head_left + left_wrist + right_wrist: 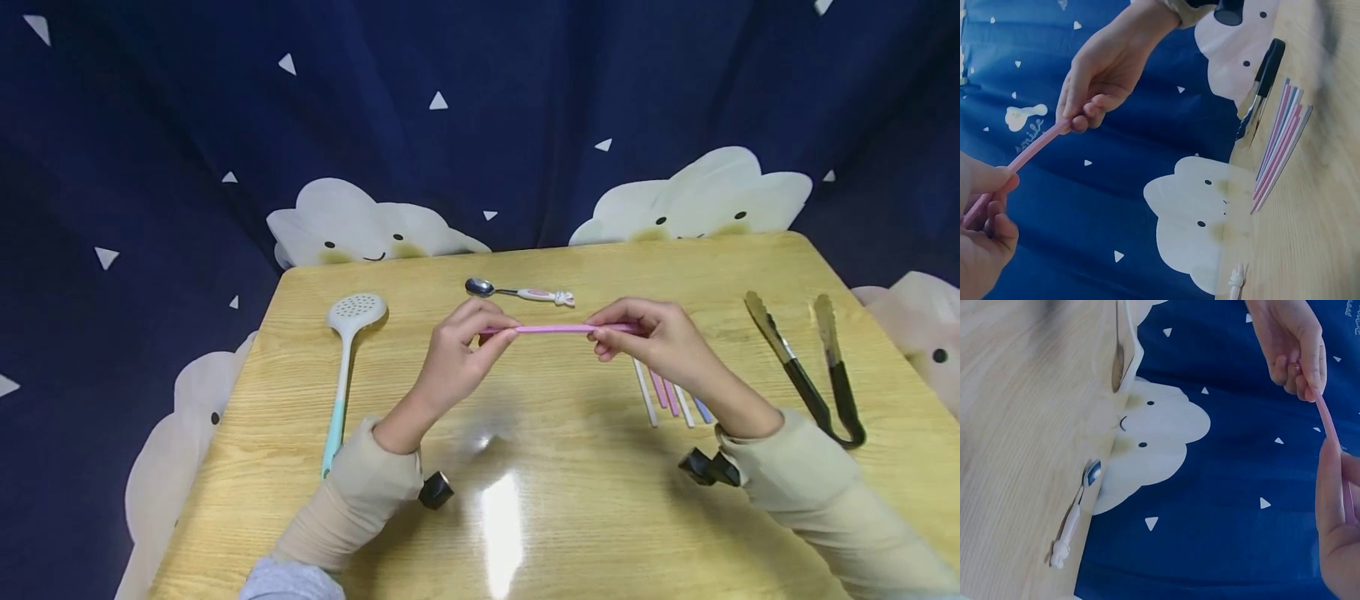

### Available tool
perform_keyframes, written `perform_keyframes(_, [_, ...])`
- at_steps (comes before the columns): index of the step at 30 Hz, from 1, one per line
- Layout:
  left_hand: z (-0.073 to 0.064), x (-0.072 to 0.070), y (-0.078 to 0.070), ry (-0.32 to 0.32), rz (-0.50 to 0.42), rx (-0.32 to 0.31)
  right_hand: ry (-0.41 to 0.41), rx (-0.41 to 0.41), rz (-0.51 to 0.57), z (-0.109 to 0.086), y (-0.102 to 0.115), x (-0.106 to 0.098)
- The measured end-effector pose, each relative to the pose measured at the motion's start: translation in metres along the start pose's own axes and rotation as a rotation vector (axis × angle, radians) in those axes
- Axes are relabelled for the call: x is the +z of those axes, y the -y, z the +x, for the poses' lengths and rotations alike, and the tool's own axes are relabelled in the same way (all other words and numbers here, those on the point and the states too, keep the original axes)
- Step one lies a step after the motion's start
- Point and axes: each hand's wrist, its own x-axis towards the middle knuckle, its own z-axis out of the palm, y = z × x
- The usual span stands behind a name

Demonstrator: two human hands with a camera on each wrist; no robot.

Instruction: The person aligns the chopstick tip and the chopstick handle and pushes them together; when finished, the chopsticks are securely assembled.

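Note:
A pink straw (pixel 555 328) is stretched level between both hands, raised above the table. My left hand (pixel 467 346) pinches its left end between thumb and fingers. Near the other end, my right hand (pixel 648 333) grips the straw the same way. In the left wrist view the straw (pixel 1038 145) slants between the two hands, slightly bowed. On the table, partly covered by my right hand in the head view, lie several more straws (pixel 651 398) in white, pink and blue.
A small spoon (pixel 536 294) with a pale figure handle lies behind the hands. To the left is a slotted skimmer (pixel 356 310) with a mint handle, and on the right black-handled tongs (pixel 843 400) lie spread. A dark blue curtain (pixel 525 125) hangs behind the wooden table (pixel 585 517).

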Motion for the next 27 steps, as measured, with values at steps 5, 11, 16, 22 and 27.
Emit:
perform_keyframes(5, [0.002,-0.003,0.005,0.028,0.011,-0.021,-0.029,-0.160,-0.241,0.001,-0.005,-0.001])
perform_keyframes(11, [0.002,-0.003,0.009,0.042,0.048,0.013,-0.084,-0.393,-0.636,0.005,-0.005,-0.006])
perform_keyframes(16, [0.002,-0.003,0.011,0.062,0.071,-0.007,-0.082,-0.425,-0.754,0.002,-0.005,-0.007])
perform_keyframes(22, [-0.001,-0.003,0.015,-0.013,0.141,-0.046,-0.136,-0.298,-0.730,-0.007,-0.020,-0.007])
perform_keyframes(27, [-0.004,-0.003,0.020,-0.031,0.141,-0.079,-0.149,-0.068,-0.655,-0.018,-0.040,-0.007])
